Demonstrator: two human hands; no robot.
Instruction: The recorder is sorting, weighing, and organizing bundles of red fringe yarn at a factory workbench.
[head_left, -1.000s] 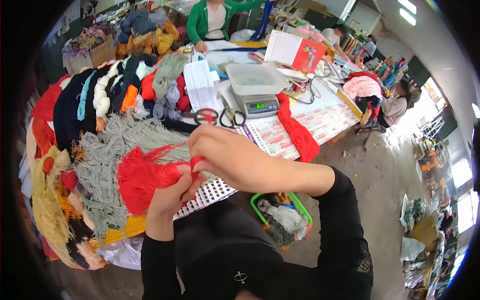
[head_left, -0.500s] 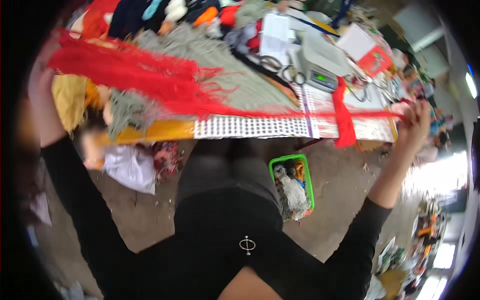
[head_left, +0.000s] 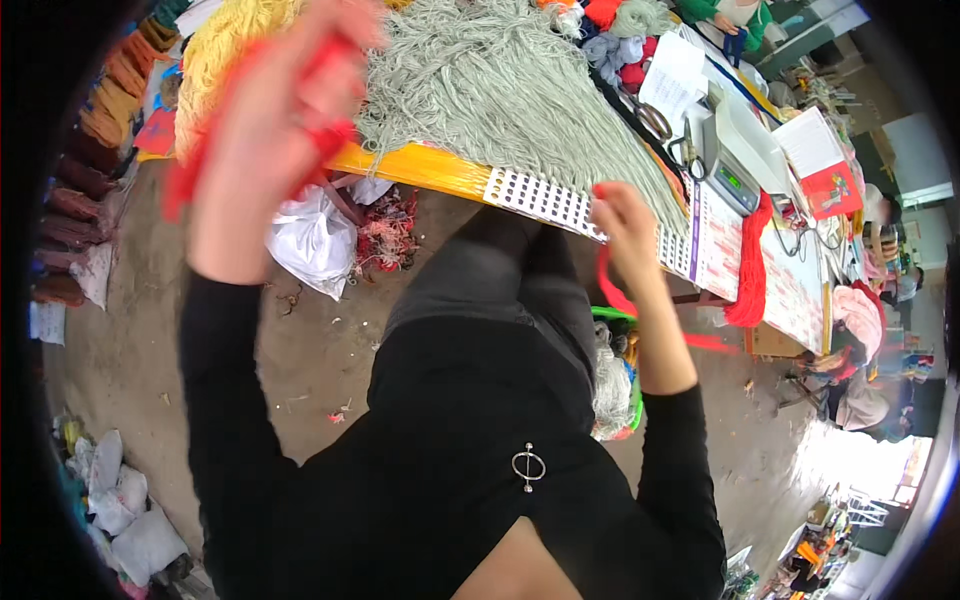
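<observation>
My left hand [head_left: 300,120], smeared by motion, is raised over the left part of the table, closed on a bunch of red yarn [head_left: 190,180] that shows on both sides of it. My right hand [head_left: 628,228] is in front of the table edge, its fingers closed on a red strand [head_left: 617,293] that hangs down behind the wrist and trails off to the right. Beyond both hands spreads a large heap of loose grey-green yarn [head_left: 490,90]. A separate hank of red yarn [head_left: 750,270] hangs over the table edge, right of my right hand.
Scissors [head_left: 687,155] lie beside a digital scale [head_left: 728,165] at the right. Yellow yarn [head_left: 225,50] is heaped far left. Beneath the table are a white bag [head_left: 312,245] and a green basket [head_left: 638,408] of yarn. Another person [head_left: 745,15] is at the far side.
Both hands have come inward from wide apart; the red yarn stretched between them is now bunched at my left hand, with a strand at my right. My view has swung left.
</observation>
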